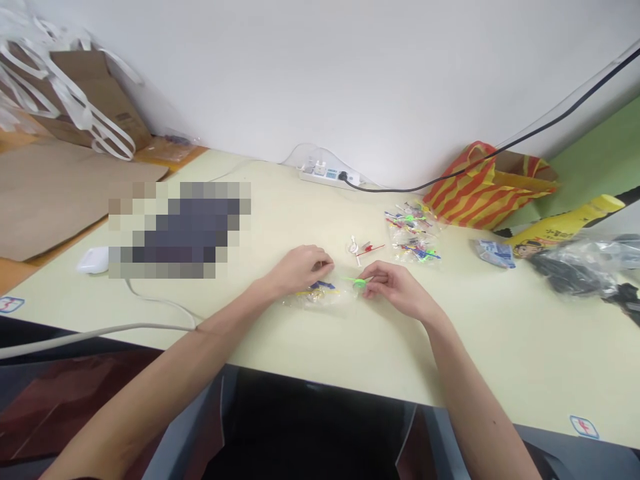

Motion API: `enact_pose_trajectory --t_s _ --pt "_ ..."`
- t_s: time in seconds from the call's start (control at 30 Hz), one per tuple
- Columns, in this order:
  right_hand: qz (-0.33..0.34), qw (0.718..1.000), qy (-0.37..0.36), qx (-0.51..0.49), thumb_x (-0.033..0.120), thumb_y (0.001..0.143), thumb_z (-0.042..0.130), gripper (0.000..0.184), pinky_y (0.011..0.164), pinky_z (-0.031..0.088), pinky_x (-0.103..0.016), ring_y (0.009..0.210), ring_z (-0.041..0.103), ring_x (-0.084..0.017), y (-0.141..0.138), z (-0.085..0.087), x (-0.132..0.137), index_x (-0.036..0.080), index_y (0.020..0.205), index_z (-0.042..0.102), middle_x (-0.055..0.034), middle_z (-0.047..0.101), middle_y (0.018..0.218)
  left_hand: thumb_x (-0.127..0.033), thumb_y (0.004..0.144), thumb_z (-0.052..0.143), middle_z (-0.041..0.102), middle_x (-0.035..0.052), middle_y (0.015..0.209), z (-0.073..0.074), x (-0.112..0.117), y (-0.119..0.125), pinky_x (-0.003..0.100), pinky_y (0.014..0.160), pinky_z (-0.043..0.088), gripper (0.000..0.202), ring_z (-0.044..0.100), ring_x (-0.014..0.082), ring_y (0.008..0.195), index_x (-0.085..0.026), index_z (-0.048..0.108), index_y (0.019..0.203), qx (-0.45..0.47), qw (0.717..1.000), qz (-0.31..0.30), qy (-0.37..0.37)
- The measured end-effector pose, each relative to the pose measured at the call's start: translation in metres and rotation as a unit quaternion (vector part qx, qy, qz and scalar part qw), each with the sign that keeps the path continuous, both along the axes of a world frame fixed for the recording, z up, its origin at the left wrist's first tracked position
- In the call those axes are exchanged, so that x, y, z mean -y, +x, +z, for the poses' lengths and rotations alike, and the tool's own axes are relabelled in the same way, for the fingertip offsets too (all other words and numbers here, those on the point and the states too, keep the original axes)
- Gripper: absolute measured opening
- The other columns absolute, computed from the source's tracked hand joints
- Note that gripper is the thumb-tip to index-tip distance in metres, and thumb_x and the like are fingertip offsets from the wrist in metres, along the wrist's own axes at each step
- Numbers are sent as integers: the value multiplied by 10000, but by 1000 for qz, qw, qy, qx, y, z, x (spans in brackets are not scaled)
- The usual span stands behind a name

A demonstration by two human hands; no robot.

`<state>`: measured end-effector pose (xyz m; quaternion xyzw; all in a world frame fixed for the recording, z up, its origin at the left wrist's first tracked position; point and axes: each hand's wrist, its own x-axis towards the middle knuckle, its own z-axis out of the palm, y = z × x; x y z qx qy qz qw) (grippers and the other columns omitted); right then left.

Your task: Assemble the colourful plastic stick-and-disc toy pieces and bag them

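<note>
Between the thumb and fingers of my right hand (pixel 397 288) is a small bright green plastic piece (pixel 359 283) with a thin stem pointing left. My left hand (pixel 301 267) is closed, thumb against fingertips, and what it may hold is too small to make out. Just below it lies a clear plastic bag (pixel 325 303) with blue (pixel 324 285) and yellow plastic pieces. Beyond my hands, a white plastic piece (pixel 356 248) and a thin red piece (pixel 371 249) lie loose on the table (pixel 310 347).
Clear bags of colourful plastic pieces (pixel 413 230) lie at the back right, beside a red-and-yellow striped bag (pixel 475 190). Farther right is a yellow bottle (pixel 565 227). A power strip (pixel 327 175) sits by the wall. A pale cable (pixel 160 303) crosses the table's left side.
</note>
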<state>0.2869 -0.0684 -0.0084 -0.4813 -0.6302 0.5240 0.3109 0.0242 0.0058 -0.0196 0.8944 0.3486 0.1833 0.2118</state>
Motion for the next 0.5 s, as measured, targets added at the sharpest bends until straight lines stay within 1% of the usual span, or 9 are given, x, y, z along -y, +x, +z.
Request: enact_pose_trajectory --t_s 0.07,0.17,0.3,0.37,0.43,0.5 --pt "-8 1000 16 18 402 879 695 220 717 570 -332 743 716 -188 -3 -2 1 199 937 631 -37 717 822 -354 990 490 733 47 903 1 1 1 319 772 469 307 647 199 854 -202 739 896 5 1000 19 -19" --pt "-34 998 36 49 433 862 720 248 612 529 -300 634 669 -171 -5 -4 2 204 865 626 -16 683 733 -380 980 501 726 51 891 2 1 1 305 708 462 319 638 186 788 -187 739 894 12 998 42 -40" --pt "-79 988 87 101 453 848 737 264 511 436 -285 505 568 -143 -8 -7 2 204 788 672 -9 664 679 -380 975 507 731 53 899 3 1 1 293 687 465 319 638 180 775 -180 745 901 18 997 47 -54" --pt "-105 981 108 123 447 849 737 253 505 417 -292 474 540 -145 -12 -9 1 205 785 705 -4 648 621 -379 971 510 738 54 911 4 2 2 293 693 471 317 644 180 781 -181 747 902 23 997 48 -59" --pt "-118 977 120 133 431 874 705 234 536 446 -302 492 569 -165 -17 -11 1 206 819 735 -6 646 592 -386 968 513 743 53 911 4 2 2 293 699 476 320 648 180 784 -181 750 903 30 996 50 -64" --pt "-93 979 126 132 390 925 625 221 616 510 -317 574 645 -192 -19 -11 1 210 909 752 -22 697 652 -395 967 514 744 50 898 5 3 3 290 691 473 327 647 178 777 -180 751 899 36 996 52 -71"
